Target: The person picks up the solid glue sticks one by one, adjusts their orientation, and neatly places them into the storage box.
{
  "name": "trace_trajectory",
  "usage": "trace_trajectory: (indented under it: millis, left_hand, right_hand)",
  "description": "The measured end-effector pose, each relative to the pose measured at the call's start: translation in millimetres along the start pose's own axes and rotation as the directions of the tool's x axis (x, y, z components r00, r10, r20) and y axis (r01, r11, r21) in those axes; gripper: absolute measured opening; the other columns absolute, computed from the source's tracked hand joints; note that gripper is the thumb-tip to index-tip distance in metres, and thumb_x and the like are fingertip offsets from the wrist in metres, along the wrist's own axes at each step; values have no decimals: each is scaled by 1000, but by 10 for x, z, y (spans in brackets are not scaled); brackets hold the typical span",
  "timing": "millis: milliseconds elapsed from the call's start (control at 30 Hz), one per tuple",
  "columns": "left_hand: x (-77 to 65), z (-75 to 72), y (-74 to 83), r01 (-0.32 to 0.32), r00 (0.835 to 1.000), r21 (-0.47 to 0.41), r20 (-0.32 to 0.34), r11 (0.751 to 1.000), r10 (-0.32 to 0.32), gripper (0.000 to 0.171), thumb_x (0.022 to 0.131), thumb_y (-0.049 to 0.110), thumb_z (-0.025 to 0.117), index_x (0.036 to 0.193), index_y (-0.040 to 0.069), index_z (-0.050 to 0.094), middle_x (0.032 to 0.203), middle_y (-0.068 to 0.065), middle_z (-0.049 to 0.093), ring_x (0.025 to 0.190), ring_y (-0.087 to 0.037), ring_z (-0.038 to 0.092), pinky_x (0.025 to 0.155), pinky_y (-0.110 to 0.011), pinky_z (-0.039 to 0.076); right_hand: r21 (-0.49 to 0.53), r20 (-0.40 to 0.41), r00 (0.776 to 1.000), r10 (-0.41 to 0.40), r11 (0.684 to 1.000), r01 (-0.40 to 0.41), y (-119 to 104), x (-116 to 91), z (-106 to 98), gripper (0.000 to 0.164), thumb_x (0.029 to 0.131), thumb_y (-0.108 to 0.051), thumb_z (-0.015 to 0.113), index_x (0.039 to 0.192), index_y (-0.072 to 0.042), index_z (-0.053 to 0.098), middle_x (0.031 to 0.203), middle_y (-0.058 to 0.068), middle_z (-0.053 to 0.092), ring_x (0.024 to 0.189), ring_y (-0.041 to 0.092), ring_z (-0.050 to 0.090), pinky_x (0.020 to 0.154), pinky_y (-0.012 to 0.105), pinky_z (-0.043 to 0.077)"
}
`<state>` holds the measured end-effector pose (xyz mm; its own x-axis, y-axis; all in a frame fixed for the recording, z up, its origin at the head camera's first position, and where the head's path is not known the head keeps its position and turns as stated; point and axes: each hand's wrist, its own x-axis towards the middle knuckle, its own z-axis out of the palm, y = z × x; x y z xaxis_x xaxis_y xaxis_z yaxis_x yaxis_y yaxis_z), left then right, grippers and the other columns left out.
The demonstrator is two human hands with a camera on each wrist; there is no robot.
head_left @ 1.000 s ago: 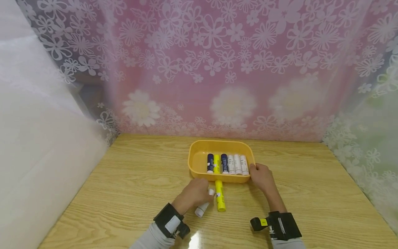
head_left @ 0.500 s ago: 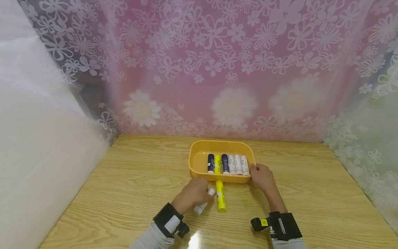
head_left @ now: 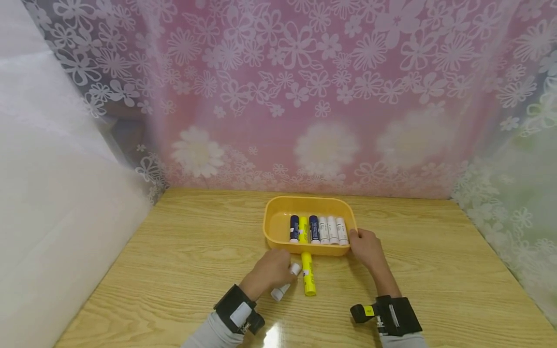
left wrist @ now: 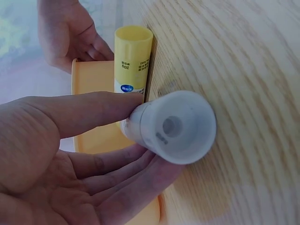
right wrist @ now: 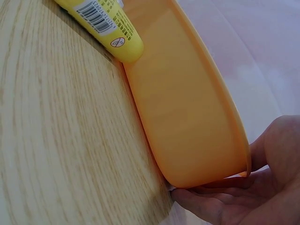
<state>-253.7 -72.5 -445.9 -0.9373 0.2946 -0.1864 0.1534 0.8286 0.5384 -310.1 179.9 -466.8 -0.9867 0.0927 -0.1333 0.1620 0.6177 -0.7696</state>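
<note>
My left hand pinches a white glue stick between thumb and fingers, close over the table. In the left wrist view the hollow end of this glue stick faces the camera. Just to its right lies a yellow glue stick, its far end at the front wall of a yellow-orange plastic tray. My right hand grips the tray's front right corner, thumb at the rim and fingers around the outside, as the right wrist view shows of the tray wall.
Inside the tray, side by side, lie two dark blue glue sticks, another yellow glue stick and three white glue sticks. The wood-grain table ends at a pink flowered curtain behind, with pale sheets at both sides.
The white glue stick has turned slightly in my left hand, its near end shifting a little left and up. The right hand and the tray stay in place.
</note>
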Motion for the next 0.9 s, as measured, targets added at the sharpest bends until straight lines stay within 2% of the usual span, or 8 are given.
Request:
trace_trajectory:
  millis: [500, 733, 900]
  left_hand:
    - [12, -12, -38, 22, 1000, -39, 16, 999, -21, 23, 82, 6, 75, 67, 8, 57, 58, -1, 49, 49, -14, 49, 44, -23, 40]
    - [20, -41, -37, 32, 999, -39, 15, 999, -32, 22, 82, 6, 76, 68, 7, 59, 60, -2, 49, 50, -15, 50, 44, -25, 42]
    - [23, -72, -35, 18, 1000, -46, 8, 999, -17, 23, 81, 7, 76, 67, 7, 59, 59, -1, 49, 51, -14, 49, 45, -24, 41]
  right_hand:
    - [-3, 4, 1000, 6, 1000, -6, -1, -3, 1, 47, 108, -29, 34, 119, 6, 64, 88, 12, 61, 77, 22, 53, 61, 30, 40]
    - [-5, 10, 1000, 10, 1000, -10, -14, -11, -4, 48, 108, -29, 34, 124, 6, 63, 89, 12, 60, 77, 22, 52, 61, 30, 40]
    - [1, 12, 1000, 7, 1000, -7, -17, -11, -6, 49, 108, -29, 34, 124, 7, 63, 88, 12, 60, 76, 22, 52, 61, 30, 40]
